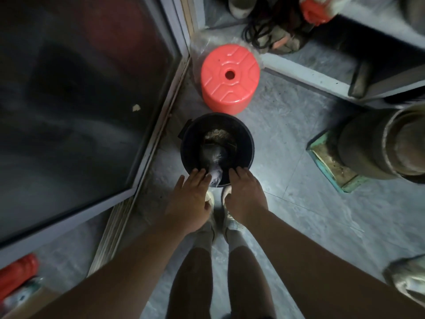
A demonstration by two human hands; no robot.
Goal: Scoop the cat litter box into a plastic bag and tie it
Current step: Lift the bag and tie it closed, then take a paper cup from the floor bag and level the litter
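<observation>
Below, two hands, left [190,199] and right [245,196], loosely open; one bag [213,162]; one bucket [246,143].

I stand on grey tiled floor [287,139]; on it a black bucket [243,143], a red stool [230,77], perhaps a green box [331,166].

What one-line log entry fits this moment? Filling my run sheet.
stage: bagging | left hand: open | right hand: open | plastic bag: inside black bucket

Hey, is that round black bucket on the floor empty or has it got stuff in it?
Not empty. The round black bucket stands upright with grainy tan litter at its bottom and a grey plastic bag lying inside.
</observation>
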